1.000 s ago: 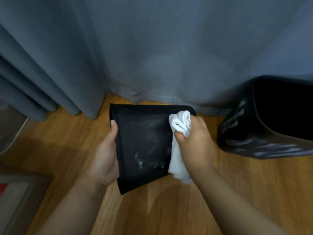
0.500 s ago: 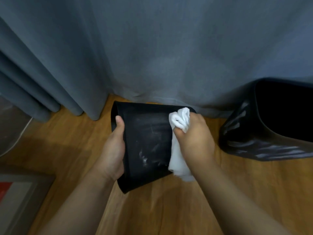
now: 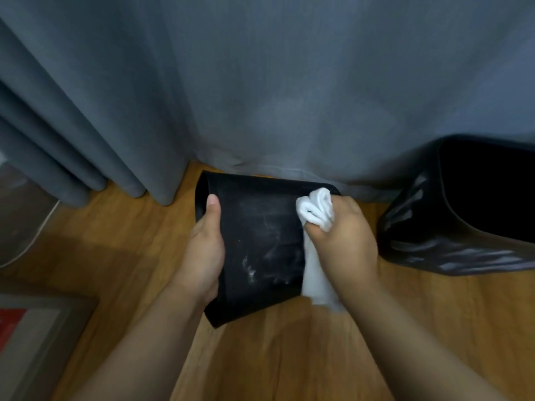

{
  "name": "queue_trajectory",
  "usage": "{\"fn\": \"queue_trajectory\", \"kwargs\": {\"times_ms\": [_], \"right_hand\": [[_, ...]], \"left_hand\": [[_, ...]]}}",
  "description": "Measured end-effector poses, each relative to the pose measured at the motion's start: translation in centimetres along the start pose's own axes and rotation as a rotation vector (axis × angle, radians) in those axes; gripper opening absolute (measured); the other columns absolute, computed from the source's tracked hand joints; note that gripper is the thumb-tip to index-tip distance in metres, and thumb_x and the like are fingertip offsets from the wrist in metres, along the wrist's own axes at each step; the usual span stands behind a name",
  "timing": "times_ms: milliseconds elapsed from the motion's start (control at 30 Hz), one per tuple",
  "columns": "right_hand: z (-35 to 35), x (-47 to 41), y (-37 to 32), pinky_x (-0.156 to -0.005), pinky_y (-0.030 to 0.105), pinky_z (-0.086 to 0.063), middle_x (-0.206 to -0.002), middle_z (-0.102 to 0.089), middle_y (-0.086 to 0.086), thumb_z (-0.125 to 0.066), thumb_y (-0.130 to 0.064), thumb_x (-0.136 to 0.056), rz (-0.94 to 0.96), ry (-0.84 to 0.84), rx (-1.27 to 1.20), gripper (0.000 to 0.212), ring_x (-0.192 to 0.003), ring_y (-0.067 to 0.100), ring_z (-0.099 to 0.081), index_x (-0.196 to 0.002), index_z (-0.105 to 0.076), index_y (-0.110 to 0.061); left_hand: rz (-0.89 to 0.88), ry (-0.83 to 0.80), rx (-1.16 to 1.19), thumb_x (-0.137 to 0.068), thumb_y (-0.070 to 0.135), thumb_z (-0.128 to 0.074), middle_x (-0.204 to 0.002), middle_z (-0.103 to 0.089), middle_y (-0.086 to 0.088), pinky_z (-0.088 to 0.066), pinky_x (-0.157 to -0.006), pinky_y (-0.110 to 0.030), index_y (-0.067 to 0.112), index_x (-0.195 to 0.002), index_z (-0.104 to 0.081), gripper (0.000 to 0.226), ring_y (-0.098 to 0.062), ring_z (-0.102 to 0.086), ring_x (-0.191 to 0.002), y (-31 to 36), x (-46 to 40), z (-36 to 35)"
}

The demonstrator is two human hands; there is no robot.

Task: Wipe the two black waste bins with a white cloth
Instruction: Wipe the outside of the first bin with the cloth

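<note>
The grey curtain (image 3: 289,82) hangs right down to the wooden floor (image 3: 289,342), so I work low, just in front of it. The second bin (image 3: 463,221) sits tipped on my right, probably next in line. The bin (image 3: 260,241) I'm on is held tilted off the floor so its dusty, smeared side faces me. My left hand (image 3: 204,256) clamps its left edge, thumb on top, to steady it. My right hand (image 3: 344,241) is bunched around the cloth (image 3: 315,209), pressed to the bin's right side.
</note>
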State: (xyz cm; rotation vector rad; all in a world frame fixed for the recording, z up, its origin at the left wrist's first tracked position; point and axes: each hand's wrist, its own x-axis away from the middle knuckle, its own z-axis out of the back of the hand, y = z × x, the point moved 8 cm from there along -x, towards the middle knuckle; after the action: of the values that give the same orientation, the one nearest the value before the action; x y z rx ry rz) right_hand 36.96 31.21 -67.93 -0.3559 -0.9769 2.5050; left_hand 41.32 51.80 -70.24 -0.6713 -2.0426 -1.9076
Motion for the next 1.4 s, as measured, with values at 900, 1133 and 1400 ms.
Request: {"fn": "queue_trajectory", "kwargs": {"times_ms": [900, 1133, 1400], "right_hand": [[1.4, 1.4, 3.1, -0.063, 0.022, -0.030, -0.092, -0.047, -0.004, -0.067, -0.021, -0.081, -0.118, 0.066, 0.035, 0.019, -0.084, 0.019, -0.056, -0.096, -0.055, -0.018], [-2.7, 5.3, -4.4, -0.062, 0.025, -0.044, -0.087, -0.042, -0.017, -0.048, -0.036, -0.073, 0.176, -0.054, -0.077, 0.021, -0.076, 0.011, -0.053, -0.091, -0.054, -0.026], [1.5, 1.7, 4.0, -0.066, 0.026, -0.036, -0.098, -0.052, 0.000, -0.065, -0.025, -0.082, -0.153, 0.041, 0.065, 0.024, -0.085, 0.020, -0.057, -0.102, -0.054, -0.020]], "left_hand": [[-0.013, 0.120, -0.072, -0.099, 0.059, -0.031, -0.111, -0.072, 0.003, -0.054, -0.085, -0.032, 0.025, -0.118, -0.065, 0.052, -0.014, -0.068, -0.101, 0.5, 0.7, 0.1], [-0.003, 0.172, -0.141, -0.088, 0.076, -0.033, -0.108, -0.072, -0.016, -0.052, -0.096, -0.052, 0.015, -0.099, -0.066, 0.070, -0.038, -0.066, -0.105, 0.1, 0.5, 1.2], [-0.035, 0.139, -0.053, -0.099, 0.058, -0.033, -0.103, -0.074, 0.006, -0.053, -0.082, -0.032, 0.029, -0.103, -0.066, 0.044, -0.011, -0.070, -0.095, 0.4, 0.5, 0.5]]}}
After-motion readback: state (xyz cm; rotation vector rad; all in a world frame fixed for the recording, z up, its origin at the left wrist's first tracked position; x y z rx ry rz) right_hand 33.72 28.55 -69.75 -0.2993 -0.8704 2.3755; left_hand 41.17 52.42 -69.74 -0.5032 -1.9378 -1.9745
